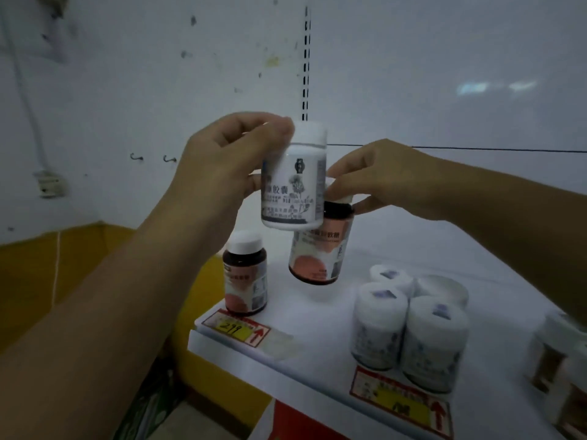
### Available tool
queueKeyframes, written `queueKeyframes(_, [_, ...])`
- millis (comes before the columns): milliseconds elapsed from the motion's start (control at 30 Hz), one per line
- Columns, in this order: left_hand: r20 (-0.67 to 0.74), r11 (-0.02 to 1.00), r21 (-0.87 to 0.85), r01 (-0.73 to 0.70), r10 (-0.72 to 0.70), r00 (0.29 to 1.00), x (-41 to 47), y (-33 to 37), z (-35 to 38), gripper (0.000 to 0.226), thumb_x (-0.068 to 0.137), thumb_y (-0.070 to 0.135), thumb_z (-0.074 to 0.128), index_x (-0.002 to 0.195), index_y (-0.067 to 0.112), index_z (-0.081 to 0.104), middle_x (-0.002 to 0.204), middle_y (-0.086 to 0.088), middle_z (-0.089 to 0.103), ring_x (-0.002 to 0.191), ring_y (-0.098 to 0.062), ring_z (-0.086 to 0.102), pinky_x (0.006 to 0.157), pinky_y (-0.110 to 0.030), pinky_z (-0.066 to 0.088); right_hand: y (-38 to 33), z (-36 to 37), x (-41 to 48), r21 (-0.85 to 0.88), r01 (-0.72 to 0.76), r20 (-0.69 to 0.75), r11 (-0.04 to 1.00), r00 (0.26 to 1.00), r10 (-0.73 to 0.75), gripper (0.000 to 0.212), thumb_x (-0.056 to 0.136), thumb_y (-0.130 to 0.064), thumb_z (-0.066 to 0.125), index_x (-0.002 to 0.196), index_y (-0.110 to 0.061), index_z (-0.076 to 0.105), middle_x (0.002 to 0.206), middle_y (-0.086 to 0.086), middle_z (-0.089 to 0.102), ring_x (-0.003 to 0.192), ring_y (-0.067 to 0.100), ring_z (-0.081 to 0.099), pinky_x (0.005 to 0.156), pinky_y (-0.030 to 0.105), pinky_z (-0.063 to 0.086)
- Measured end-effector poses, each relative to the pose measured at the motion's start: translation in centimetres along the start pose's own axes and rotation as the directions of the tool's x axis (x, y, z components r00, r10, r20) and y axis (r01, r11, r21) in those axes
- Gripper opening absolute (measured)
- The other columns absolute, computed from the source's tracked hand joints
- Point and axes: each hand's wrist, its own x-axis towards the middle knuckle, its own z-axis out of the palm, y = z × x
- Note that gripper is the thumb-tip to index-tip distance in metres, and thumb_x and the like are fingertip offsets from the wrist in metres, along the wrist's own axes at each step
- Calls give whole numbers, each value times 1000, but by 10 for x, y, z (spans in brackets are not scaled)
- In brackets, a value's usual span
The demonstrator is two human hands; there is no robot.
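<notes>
My left hand (222, 160) grips a white bottle (293, 192) with a white cap and printed label, held upright in the air above the shelf. Just behind and below it, my right hand (381, 179) holds a dark brown bottle (320, 252) with a pink label by its cap; the bottle hangs a little tilted above the white shelf (317, 319). A second brown bottle (245, 274) with a white cap stands on the shelf's left end.
Several white bottles (409, 331) stand grouped at the shelf's front right, above a yellow price tag (403, 404). Another price tag (235, 328) marked 299 sits at the front left corner. Brown items (559, 360) show at the right edge. A white back wall with a slotted rail (306, 65) rises behind.
</notes>
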Motion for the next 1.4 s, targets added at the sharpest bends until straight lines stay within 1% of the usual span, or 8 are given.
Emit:
queueKeyframes(433, [206, 988, -113, 101, -76, 976, 34, -45, -36, 20, 71, 29, 74, 86, 18, 67, 85, 1, 67, 76, -10, 66, 65, -21, 52, 27, 83, 34, -16, -120, 176, 993, 977, 121, 58, 65, -16, 82, 119, -22, 62, 116, -2, 68, 109, 16, 63, 92, 38, 53])
queueKeyframes(667, [217, 988, -123, 95, -66, 974, 36, -47, -26, 36, 59, 38, 72, 88, 18, 67, 83, 2, 66, 75, -7, 65, 66, -23, 53, 28, 70, 22, -74, -112, 192, 991, 974, 124, 50, 76, -4, 74, 121, -19, 59, 118, 0, 66, 111, 14, 61, 95, 31, 51])
queueKeyframes(800, [158, 989, -135, 66, -45, 986, 37, -39, -8, 42, 61, 38, 72, 96, 14, 67, 92, -2, 66, 83, -11, 66, 73, -25, 55, 11, 23, 12, 51, -78, -62, 996, 995, 81, 30, 90, -4, 54, 117, -14, 62, 110, 5, 70, 100, 18, 67, 87, 31, 56])
queueKeyframes(900, [128, 994, -97, 50, -38, 991, 33, -37, 18, 30, 73, 29, 74, 98, 15, 67, 90, 2, 68, 89, -14, 68, 77, -31, 57, -7, -16, -3, 290, -15, -121, 957, 991, 52, 36, 95, -33, 41, 117, -13, 62, 106, 14, 68, 95, 28, 67, 76, 35, 57])
queueKeyframes(1000, [111, 998, -61, 27, -20, 994, 24, -38, 48, 26, 73, 27, 74, 97, 19, 66, 85, 8, 68, 78, -4, 68, 69, -21, 57, -12, -40, -16, 63, -60, -87, 996, 994, 66, 56, 87, -57, 37, 110, -15, 66, 100, 8, 74, 93, 24, 70, 72, 33, 57])
queueKeyframes(1067, [117, 997, -65, 42, -34, 993, 18, -43, 66, 29, 72, 22, 76, 99, 18, 66, 88, 6, 71, 77, -3, 69, 67, -18, 56, -8, -46, -21, -65, -82, -36, 995, 996, 80, 52, 84, -53, 47, 106, -12, 67, 94, 4, 75, 87, 18, 72, 70, 28, 58])
queueKeyframes(1233, [167, 993, 87, 86, -100, 981, 3, -67, 91, 55, 78, 12, 72, 127, 24, 51, 127, 10, 56, 115, -6, 55, 96, -27, 47, 38, -55, -16, -43, -144, -154, 989, 979, 136, 29, 85, -29, 64, 95, -3, 71, 90, 9, 75, 83, 21, 72, 73, 33, 60])
queueKeyframes(1400, [201, 944, 280, 173, -234, 951, -16, -100, 95, 36, 86, 14, 64, 116, 29, 53, 116, 12, 54, 107, -6, 52, 82, -16, 43, 95, -48, 4, -18, -305, -180, 952, 938, 297, 32, 87, -29, 64, 96, 1, 70, 96, 16, 72, 86, 26, 71, 75, 37, 60])
